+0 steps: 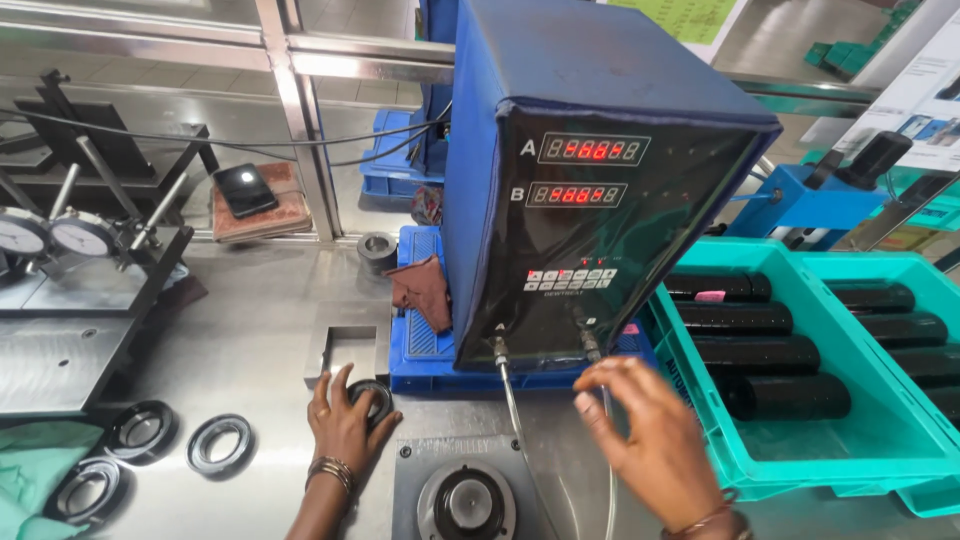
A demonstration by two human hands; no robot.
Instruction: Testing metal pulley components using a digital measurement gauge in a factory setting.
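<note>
Black ring: a round, dark seal ring (pixel 372 398) with a paler inner lip, lying flat on the steel bench (pixel 260 330), near the middle, just in front of the blue base of the gauge unit (pixel 590 180).
Left hand: my left hand (pixel 345 425) rests palm-down on that ring, fingers spread over its rim and covering its near half; I see no pinch, only flat contact.
Right hand: my right hand (pixel 645 435) hovers to the right, fingers loosely spread and curled, holding nothing, close to the two thin hoses (pixel 512 410) that drop from the front of the unit.
Handling: I judge the ring light and fairly stiff, probably rubber over metal, with a smooth face that could slide on the polished steel; a hold across the outer edge, thumb against fingers, looks surest to me.
Fragility: the inner lip looks the delicate part, so I would keep fingertips off it.
Matching rings: three more black rings (pixel 219 444) lie to the far left on the bench.
Fixture: a round socket plate (pixel 467 497) sits near, between my wrists.
Right side: teal crates (pixel 850 430) hold black cylinders (pixel 760 355).
</note>
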